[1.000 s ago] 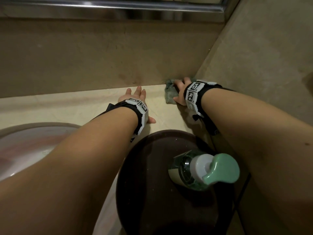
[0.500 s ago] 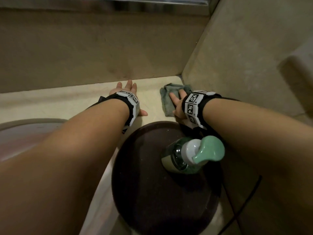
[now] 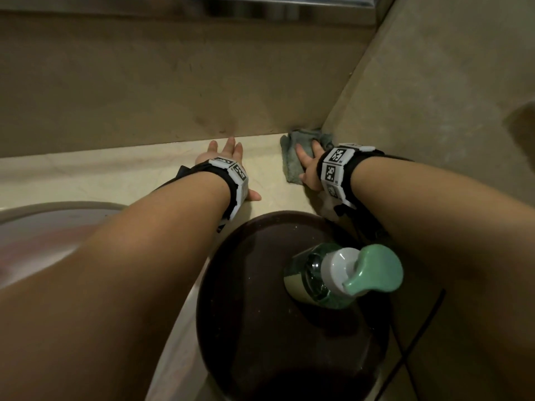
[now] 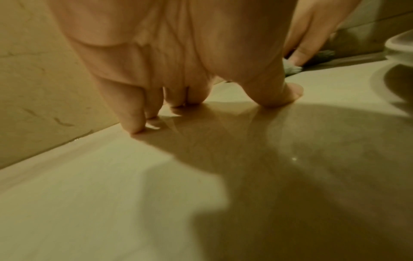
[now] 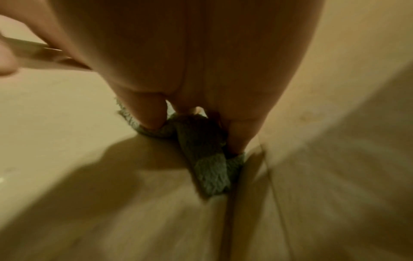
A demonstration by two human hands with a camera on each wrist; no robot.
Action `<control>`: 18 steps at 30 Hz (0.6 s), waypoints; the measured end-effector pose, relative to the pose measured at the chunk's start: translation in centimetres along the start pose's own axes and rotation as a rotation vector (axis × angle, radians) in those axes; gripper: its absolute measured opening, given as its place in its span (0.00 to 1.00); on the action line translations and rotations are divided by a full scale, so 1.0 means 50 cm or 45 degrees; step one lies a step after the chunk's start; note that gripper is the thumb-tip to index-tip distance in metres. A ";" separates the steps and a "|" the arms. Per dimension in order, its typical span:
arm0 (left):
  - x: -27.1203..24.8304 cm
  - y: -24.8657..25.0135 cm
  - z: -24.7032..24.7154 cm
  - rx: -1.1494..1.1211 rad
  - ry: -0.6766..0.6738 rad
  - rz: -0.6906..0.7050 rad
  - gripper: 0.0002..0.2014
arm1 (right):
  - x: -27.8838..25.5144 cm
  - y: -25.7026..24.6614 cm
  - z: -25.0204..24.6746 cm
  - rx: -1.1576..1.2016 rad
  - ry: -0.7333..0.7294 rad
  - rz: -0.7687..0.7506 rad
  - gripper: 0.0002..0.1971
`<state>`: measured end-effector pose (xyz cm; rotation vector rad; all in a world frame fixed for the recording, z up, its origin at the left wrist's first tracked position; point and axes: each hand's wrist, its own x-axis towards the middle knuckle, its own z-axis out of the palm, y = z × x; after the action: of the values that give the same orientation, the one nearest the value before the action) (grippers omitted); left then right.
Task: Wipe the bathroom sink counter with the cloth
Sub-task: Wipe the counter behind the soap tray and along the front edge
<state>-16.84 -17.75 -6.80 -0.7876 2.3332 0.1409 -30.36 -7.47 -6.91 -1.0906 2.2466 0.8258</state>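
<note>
A grey-green cloth (image 3: 292,157) lies bunched on the beige counter (image 3: 115,180), in the corner where the back wall meets the right wall. My right hand (image 3: 309,160) lies flat on the cloth (image 5: 205,159), fingers straight, pressing it against the counter by the side wall. My left hand (image 3: 228,157) rests on the bare counter (image 4: 111,185) a hand's width to the left of the cloth, fingers straight and spread, fingertips (image 4: 138,127) down near the back wall. It holds nothing.
A dark round tray (image 3: 246,314) sits near me on the counter with a green pump soap bottle (image 3: 341,273) on it. The sink basin (image 3: 43,235) lies at the left. A mirror's lower edge (image 3: 260,7) runs along the top. A black cable (image 3: 414,345) hangs at the right.
The right hand drew the cloth toward me half a second ago and has since pushed it back into the corner. The left hand has stayed planted on the counter.
</note>
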 end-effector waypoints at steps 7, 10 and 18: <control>-0.007 0.004 -0.005 0.052 -0.018 0.022 0.54 | 0.021 -0.001 -0.017 0.230 0.122 -0.033 0.39; -0.008 0.004 -0.008 0.072 -0.020 0.020 0.53 | 0.014 -0.014 -0.021 0.220 0.133 -0.032 0.39; -0.024 0.011 -0.016 0.138 -0.065 0.012 0.50 | 0.023 -0.097 -0.029 -0.013 0.119 -0.162 0.35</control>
<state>-16.88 -16.92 -5.46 -0.7113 2.2759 0.0375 -27.29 -11.50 -8.13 -1.2865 2.2233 0.7486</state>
